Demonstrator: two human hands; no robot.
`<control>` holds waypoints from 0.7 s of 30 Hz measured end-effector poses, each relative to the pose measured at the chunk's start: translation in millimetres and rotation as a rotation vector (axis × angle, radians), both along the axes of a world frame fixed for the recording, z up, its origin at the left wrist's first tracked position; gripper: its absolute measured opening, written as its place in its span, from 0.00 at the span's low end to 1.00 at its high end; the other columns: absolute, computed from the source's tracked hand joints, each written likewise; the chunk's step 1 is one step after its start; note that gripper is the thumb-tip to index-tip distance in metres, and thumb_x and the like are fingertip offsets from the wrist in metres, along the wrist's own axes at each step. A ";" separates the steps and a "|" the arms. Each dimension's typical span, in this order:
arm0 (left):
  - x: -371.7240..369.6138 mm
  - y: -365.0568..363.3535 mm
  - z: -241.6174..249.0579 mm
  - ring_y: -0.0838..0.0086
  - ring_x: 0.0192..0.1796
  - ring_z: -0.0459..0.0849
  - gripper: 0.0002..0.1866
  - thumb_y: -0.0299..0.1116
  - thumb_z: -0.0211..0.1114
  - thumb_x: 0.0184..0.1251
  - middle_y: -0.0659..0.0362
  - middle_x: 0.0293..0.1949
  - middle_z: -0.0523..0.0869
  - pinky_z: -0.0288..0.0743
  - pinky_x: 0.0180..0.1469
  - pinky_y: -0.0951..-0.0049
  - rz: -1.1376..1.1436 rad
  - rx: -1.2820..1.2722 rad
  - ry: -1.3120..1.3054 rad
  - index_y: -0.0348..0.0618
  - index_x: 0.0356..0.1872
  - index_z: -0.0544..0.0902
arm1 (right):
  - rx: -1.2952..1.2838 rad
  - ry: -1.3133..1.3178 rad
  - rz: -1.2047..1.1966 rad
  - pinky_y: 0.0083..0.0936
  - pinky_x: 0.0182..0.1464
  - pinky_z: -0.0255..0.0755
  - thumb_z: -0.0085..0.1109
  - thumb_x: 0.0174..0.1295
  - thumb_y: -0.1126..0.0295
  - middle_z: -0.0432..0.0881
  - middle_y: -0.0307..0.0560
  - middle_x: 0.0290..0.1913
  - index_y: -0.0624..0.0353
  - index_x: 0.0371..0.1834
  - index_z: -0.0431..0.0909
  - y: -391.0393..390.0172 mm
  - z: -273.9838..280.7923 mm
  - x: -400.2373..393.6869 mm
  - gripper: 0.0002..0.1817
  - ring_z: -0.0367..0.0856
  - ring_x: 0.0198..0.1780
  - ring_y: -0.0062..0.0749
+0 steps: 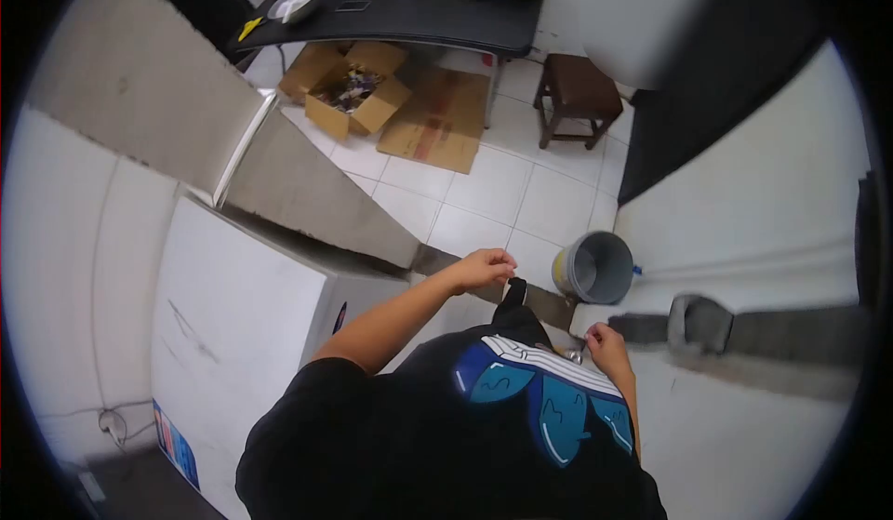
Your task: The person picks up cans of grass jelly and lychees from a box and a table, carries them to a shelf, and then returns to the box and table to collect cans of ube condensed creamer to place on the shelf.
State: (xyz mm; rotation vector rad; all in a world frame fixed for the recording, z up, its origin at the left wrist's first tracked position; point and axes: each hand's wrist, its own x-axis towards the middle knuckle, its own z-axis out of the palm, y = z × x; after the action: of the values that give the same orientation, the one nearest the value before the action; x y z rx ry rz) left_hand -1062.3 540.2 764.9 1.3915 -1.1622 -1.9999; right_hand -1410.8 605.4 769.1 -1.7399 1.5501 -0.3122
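Observation:
My left hand hangs in front of me, its fingers curled loosely together with nothing showing in them. Just below it is a black strap-like piece at the front of my dark clothing. My right hand is lower on the right, near the wall, with fingers bent and no object visible in them. A small shiny metal fitting shows beside its fingertips, partly hidden by my shirt. Ahead, between the hands and the wall, a grey bucket stands on the floor.
To the left stands a white chest-like appliance beside a low grey wall. Farther ahead are an open cardboard box, flattened cardboard, a brown stool and a black table with bowls and a scale. White tiles cover the floor.

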 end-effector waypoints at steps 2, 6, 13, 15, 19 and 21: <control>5.2 -20.1 -20.9 0.79 0.42 0.81 0.13 0.39 0.59 0.69 0.61 0.45 0.83 0.73 0.43 0.78 0.079 0.078 -0.034 0.46 0.50 0.77 | 0.060 0.054 0.050 0.35 0.37 0.72 0.59 0.58 0.70 0.81 0.56 0.30 0.63 0.33 0.76 -69.7 11.4 10.7 0.07 0.80 0.33 0.48; 29.7 -60.8 -13.5 0.78 0.40 0.81 0.13 0.39 0.59 0.68 0.62 0.44 0.84 0.73 0.40 0.78 0.212 0.136 -0.060 0.47 0.50 0.77 | -0.027 0.002 0.253 0.36 0.39 0.72 0.58 0.58 0.69 0.80 0.58 0.31 0.64 0.33 0.75 -197.3 17.2 39.6 0.08 0.80 0.34 0.48; 135.6 -157.2 -70.3 0.77 0.40 0.81 0.13 0.42 0.59 0.66 0.62 0.43 0.84 0.72 0.39 0.73 0.596 0.159 -0.183 0.51 0.48 0.78 | 0.020 -0.109 0.477 0.33 0.39 0.73 0.58 0.58 0.70 0.81 0.54 0.32 0.63 0.34 0.77 -345.8 5.6 146.3 0.07 0.80 0.35 0.45; 175.1 -194.9 -104.2 0.76 0.40 0.81 0.13 0.42 0.59 0.66 0.62 0.43 0.84 0.72 0.40 0.71 0.681 0.175 -0.223 0.52 0.48 0.78 | 0.019 -0.168 0.550 0.32 0.39 0.73 0.59 0.58 0.71 0.81 0.54 0.32 0.63 0.34 0.77 -375.9 -11.6 186.0 0.07 0.80 0.35 0.43; 257.9 -279.9 -175.0 0.75 0.37 0.81 0.13 0.43 0.59 0.65 0.62 0.41 0.83 0.71 0.36 0.73 0.823 0.149 -0.238 0.52 0.46 0.78 | 0.002 -0.175 0.600 0.31 0.40 0.73 0.59 0.58 0.71 0.81 0.53 0.32 0.62 0.35 0.77 -442.8 -66.6 256.0 0.07 0.81 0.36 0.42; 297.1 -326.2 -207.2 0.77 0.33 0.80 0.12 0.41 0.59 0.64 0.62 0.37 0.83 0.69 0.28 0.77 0.898 0.123 -0.241 0.49 0.44 0.78 | 0.007 -0.109 0.580 0.32 0.41 0.74 0.59 0.58 0.71 0.82 0.54 0.33 0.63 0.35 0.77 -479.0 -113.5 285.2 0.07 0.81 0.37 0.43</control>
State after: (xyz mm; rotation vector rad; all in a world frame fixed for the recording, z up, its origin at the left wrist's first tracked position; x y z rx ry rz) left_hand -765.2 214.1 557.7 1.8150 -0.3486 -1.2881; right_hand -1125.7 126.4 655.6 -2.0373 0.9117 -0.1038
